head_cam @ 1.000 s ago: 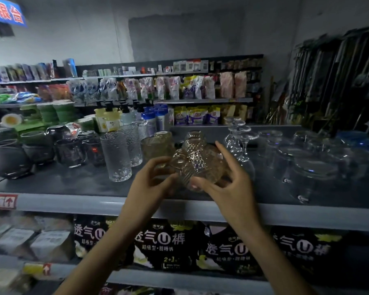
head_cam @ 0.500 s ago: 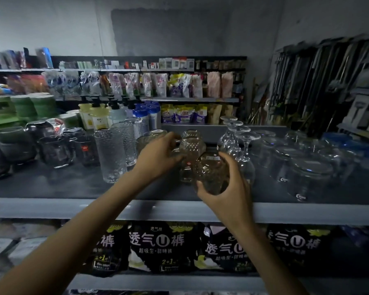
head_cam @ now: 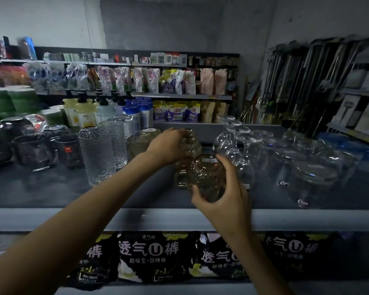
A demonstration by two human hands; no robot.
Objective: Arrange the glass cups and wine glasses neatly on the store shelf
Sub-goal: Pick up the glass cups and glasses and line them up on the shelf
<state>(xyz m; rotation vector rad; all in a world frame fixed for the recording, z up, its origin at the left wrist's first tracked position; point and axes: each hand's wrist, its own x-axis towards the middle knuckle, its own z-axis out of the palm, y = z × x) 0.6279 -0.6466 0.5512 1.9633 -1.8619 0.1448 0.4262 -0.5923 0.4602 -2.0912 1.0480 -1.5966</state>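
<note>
Two bumpy yellow-brown glass cups are in our hands. Our right hand (head_cam: 226, 196) wraps its fingers round the near cup (head_cam: 207, 177). That cup is tipped so its bottom faces us. A small white sticker sits on the bottom, but the print is too small to read. Our left hand (head_cam: 168, 145) grips the far cup (head_cam: 193, 143) from the top, with the fingers curled over it. Both cups are over the middle of the grey shelf (head_cam: 317, 219), very close together. We cannot tell if they rest on it.

Left of them stand tall clear glasses (head_cam: 96, 156) with a rough, pebbly skin. Farther left are dark mugs (head_cam: 69, 151), one with a little red mark. Right of the cups, wine glasses (head_cam: 243, 154) stand upside down, smooth and round. Past them are wide clear glasses (head_cam: 313, 177) with small white logos near the bottom.

Under the shelf lie shiny black packs (head_cam: 149, 252) with big white writing, "透气U裤". Lower down they say "2+1" and "L". Far back stand pump bottles (head_cam: 81, 111) with black tops.
</note>
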